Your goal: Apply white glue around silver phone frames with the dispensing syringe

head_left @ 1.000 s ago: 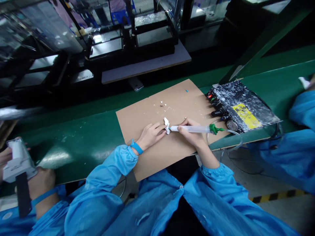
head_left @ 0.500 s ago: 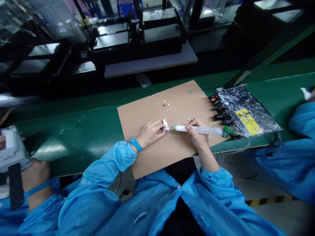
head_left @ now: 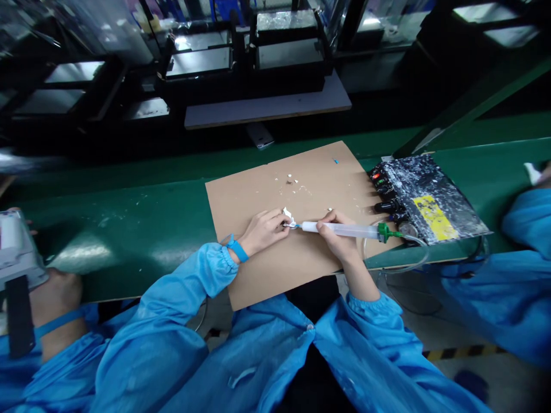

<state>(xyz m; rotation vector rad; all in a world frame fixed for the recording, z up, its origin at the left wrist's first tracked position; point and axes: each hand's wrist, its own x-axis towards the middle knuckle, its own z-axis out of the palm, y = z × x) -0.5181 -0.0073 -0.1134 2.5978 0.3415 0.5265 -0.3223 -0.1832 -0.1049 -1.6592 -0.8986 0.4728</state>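
My left hand [head_left: 263, 230] pinches a small crumpled white tissue [head_left: 287, 217] against the brown cardboard sheet [head_left: 267, 195] on the green conveyor belt [head_left: 129, 223]. My right hand [head_left: 338, 240] grips a clear dispensing syringe [head_left: 344, 230] lying almost level, its tip touching the tissue. A green fitting [head_left: 384, 233] at the syringe's rear joins a clear hose [head_left: 404, 261] that loops off the table edge. Both sleeves are blue, and a blue band circles my left wrist.
A paste-spattered black controller box [head_left: 426, 198] with a yellow label sits right of the cardboard. White crumbs [head_left: 291, 180] dot the cardboard. Another person's hands hold a white device [head_left: 17, 252] at far left. A blue sleeve [head_left: 525, 229] is at far right. Dark racks [head_left: 241, 63] stand behind the belt.
The syringe tip drew back from the tissue half a second ago and now touches it again. My left hand stays pinched on the tissue. The view shifted slightly.
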